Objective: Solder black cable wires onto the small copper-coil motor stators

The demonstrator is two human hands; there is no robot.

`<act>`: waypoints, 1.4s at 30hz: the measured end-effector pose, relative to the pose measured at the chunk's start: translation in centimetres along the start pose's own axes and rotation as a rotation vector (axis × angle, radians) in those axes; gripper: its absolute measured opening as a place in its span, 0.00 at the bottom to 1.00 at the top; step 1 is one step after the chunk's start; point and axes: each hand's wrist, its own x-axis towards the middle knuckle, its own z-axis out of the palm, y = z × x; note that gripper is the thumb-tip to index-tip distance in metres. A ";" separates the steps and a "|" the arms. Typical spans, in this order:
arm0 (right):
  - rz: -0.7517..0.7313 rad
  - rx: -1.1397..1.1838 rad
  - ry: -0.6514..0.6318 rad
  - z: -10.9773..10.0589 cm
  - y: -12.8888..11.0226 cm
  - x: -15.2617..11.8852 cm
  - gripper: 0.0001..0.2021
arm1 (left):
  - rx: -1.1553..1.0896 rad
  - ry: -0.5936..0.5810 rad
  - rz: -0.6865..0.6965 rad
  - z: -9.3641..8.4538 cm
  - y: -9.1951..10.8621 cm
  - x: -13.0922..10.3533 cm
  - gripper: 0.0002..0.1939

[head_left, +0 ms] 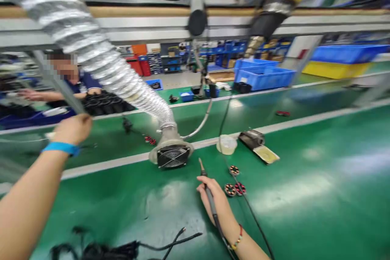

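My right hand (217, 203) grips a soldering iron (208, 193) like a pen, its tip pointing away from me above the green bench. Just right of it lie three small round motor stators (230, 189) with copper and red windings, a cable crossing over them. My left hand (71, 129), with a blue wristband, reaches out to the far left. Its fingers are curled and mostly hidden behind the hand; what they hold, if anything, I cannot make out. A fume extractor nozzle (173, 156) on a silver duct stands between my hands.
Behind the right hand are a round translucent tub (227, 144) and a soldering iron stand (252, 138) with a yellowish sponge (266, 155). Black cables (112, 250) lie at the front left. Across the belt (198, 113) are blue bins (265, 78) and, at left, another person (73, 77).
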 end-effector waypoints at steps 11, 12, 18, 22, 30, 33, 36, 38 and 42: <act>0.124 0.060 -0.164 -1.0 -2.4 -0.2 0.16 | 0.055 -0.342 0.374 15.6 5.3 -7.6 0.13; 0.128 0.060 -0.187 -0.8 -2.5 -0.4 0.16 | 0.054 -0.322 0.417 16.3 6.6 -8.1 0.14; -0.052 0.056 -0.276 0.8 -2.7 -1.9 0.14 | 0.005 -0.199 0.692 17.6 14.2 -8.6 0.10; -0.090 0.034 -0.252 0.9 -2.8 -2.1 0.13 | -0.068 -0.166 0.749 17.2 16.8 -8.1 0.14; -0.152 0.073 -0.304 0.3 -3.6 -1.9 0.11 | -0.270 -0.342 0.668 15.7 15.3 -8.3 0.14; -0.193 0.085 -0.350 0.2 -3.5 -2.1 0.11 | -0.332 -0.424 0.595 15.2 12.8 -8.1 0.12; -0.202 0.043 -0.309 0.0 -2.5 -2.1 0.14 | -0.394 -0.432 0.415 14.7 8.7 -8.2 0.16; -0.162 0.004 -0.256 -0.1 -1.9 -2.0 0.16 | -0.477 -0.430 0.291 14.1 6.0 -9.1 0.15; -0.126 -0.034 -0.173 -0.8 -2.3 -1.6 0.20 | -0.809 -0.397 0.175 11.5 4.4 -12.6 0.10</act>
